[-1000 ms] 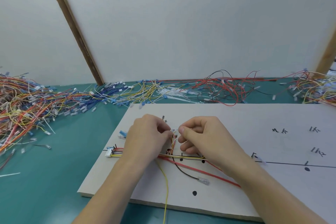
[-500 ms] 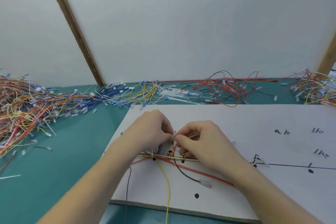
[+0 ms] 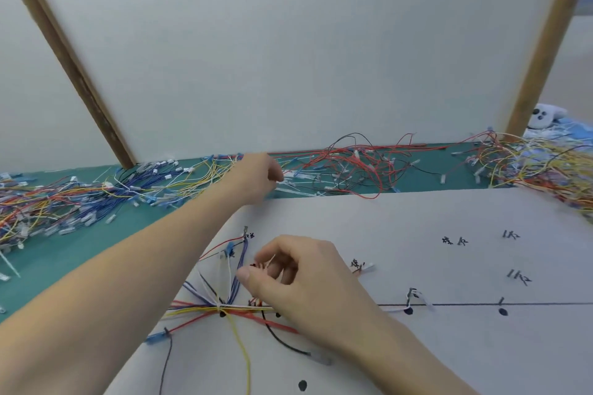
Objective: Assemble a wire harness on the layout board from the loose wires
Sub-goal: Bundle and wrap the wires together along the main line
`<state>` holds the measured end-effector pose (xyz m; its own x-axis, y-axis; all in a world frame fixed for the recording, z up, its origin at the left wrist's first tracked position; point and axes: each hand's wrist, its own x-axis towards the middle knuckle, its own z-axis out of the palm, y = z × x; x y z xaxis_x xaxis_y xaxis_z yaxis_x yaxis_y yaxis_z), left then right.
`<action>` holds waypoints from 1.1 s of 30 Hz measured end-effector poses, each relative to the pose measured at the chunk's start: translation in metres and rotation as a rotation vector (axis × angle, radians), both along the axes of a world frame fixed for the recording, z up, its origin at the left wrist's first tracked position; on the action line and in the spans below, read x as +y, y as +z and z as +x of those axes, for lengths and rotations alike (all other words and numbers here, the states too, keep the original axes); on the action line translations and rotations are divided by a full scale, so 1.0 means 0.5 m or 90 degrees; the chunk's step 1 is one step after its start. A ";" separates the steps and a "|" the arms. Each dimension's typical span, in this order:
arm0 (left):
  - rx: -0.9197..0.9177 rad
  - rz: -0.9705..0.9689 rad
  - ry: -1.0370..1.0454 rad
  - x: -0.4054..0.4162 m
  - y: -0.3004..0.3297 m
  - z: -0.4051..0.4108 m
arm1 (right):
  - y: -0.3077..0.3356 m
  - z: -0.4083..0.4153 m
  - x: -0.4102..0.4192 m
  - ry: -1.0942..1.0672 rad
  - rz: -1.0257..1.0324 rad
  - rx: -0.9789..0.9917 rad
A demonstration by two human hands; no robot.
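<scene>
Right grip [image 3: 288, 279]: thumb and fingers curled, pinching thin wire ends above bundle [image 3: 221, 308] on white layout board [image 3: 449, 346]. Left grip [image 3: 256, 175]: arm stretched across board to loose wires [image 3: 346, 167] at back of green tabletop [image 3: 64, 250], fingers curled among white-tipped strands; whether it has hold of any, cannot tell. Bundle fans out red, blue, yellow, white from one tied spot near board's left edge. More wire heaps far left and far right.

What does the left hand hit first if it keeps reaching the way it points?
Likely the white cable ties just past the left hand, with red wires beyond; depth is hard to judge.
</scene>
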<state>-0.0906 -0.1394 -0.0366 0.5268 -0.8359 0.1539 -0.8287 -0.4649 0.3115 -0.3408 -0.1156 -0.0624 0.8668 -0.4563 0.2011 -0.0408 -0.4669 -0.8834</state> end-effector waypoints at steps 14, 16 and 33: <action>-0.129 0.079 -0.106 -0.011 -0.030 0.047 | 0.015 0.006 -0.026 -0.077 0.313 -0.025; -0.118 0.029 -0.089 -0.006 -0.034 0.046 | 0.022 0.008 -0.030 -0.089 0.383 -0.026; 0.184 -0.404 -0.211 0.169 0.059 -0.266 | 0.090 -0.031 -0.097 0.003 0.513 -0.127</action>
